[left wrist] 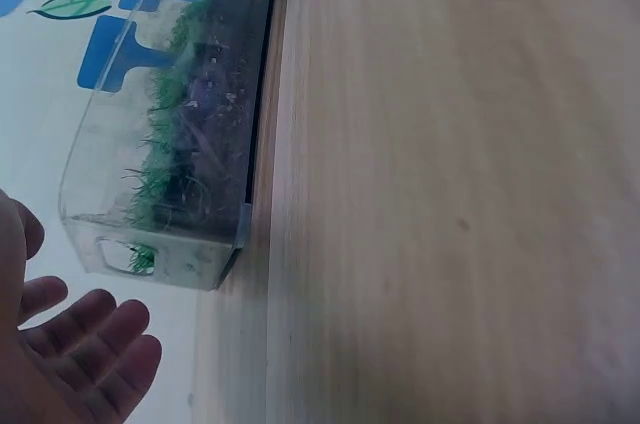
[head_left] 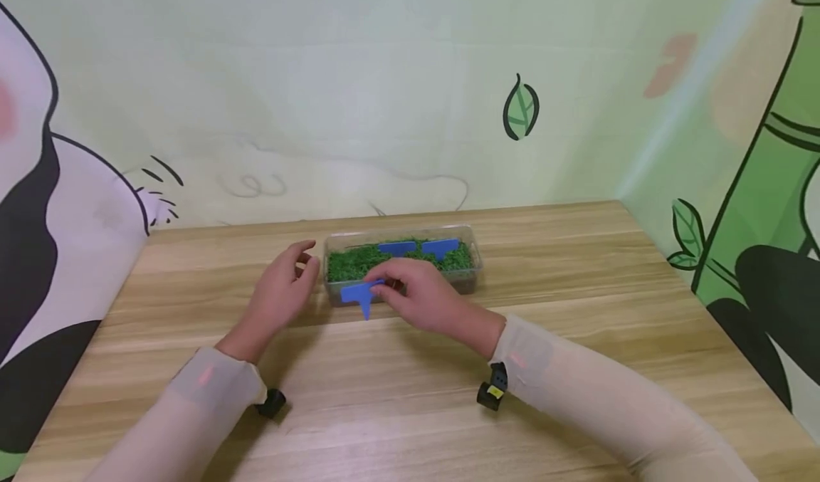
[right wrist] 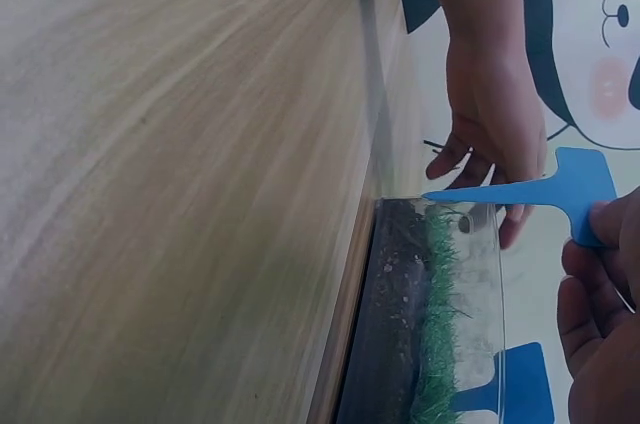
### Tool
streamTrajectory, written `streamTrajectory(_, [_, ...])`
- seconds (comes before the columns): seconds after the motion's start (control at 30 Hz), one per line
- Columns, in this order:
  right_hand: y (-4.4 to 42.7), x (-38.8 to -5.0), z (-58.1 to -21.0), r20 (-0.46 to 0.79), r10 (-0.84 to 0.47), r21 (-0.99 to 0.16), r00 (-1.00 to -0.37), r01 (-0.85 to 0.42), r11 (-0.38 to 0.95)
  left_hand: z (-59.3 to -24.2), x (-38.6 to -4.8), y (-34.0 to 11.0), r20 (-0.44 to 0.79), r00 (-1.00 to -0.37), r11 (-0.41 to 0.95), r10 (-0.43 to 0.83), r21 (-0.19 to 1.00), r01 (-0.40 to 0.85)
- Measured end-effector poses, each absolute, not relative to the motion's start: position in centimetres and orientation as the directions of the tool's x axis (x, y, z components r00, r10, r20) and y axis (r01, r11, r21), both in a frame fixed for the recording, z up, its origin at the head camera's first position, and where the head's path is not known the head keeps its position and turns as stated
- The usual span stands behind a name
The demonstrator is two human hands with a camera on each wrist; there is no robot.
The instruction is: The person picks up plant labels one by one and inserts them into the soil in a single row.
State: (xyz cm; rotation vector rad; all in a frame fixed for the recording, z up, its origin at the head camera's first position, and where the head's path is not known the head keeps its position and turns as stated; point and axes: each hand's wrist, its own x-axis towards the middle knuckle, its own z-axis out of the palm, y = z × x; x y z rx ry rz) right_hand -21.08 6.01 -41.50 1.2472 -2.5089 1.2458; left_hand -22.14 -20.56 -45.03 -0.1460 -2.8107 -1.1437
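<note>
My right hand (head_left: 419,293) pinches one end of the crossbar of a blue T-shaped plant label (head_left: 357,293) between thumb and fingers. The label's pointed stem hangs down in front of a clear plastic box (head_left: 475,241). Green grass (head_left: 351,263) grows from dark soil inside the box. Two similar blue labels (head_left: 397,248) stand in the grass toward the back. By the box's left end, my left hand (head_left: 282,290) hovers with relaxed fingers, holding nothing. In the right wrist view, the held label (right wrist: 590,189) reaches across above the box's end, its tip apart from the soil.
The box stands on a wooden table (head_left: 384,396) near its back edge. Behind it rises a wall covering (head_left: 384,112) printed with cartoon pandas, leaves and bamboo. A small black camera is strapped at each wrist.
</note>
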Motion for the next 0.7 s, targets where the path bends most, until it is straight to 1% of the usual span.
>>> streamTrajectory(0.13, [5.9, -21.1, -41.6, 0.379, -0.644, -0.626, -0.665, -0.696, 0.351, -45.2, -22.8, -20.1, 0.076, -0.994, 0.744, 0.082, 0.659, 0.112])
streamTrajectory(0.27, [6.0, -21.1, -41.6, 0.369, -0.648, -0.627, -0.666, -0.694, 0.355, -45.3, -23.1, -19.8, 0.018, -0.987, 0.802, 0.161, 0.581, 0.142])
streamTrajectory(0.37, [6.2, -21.2, -41.5, 0.381, -0.646, -0.613, -0.662, -0.703, 0.359, -45.4, -23.3, -19.7, -0.007, -0.978, 0.816, 0.209, 0.552, 0.171])
streamTrajectory(0.6, [6.1, -21.7, -40.3, 0.441, -0.628, -0.561, -0.641, -0.743, 0.364, -45.3, -23.5, -19.8, -0.04, -0.972, 0.829, 0.231, 0.531, 0.175])
streamTrajectory(0.7, [5.9, -22.1, -39.3, 0.447, -0.615, -0.55, -0.65, -0.742, 0.383, -45.3, -23.5, -19.8, -0.047, -0.973, 0.83, 0.226, 0.532, 0.167])
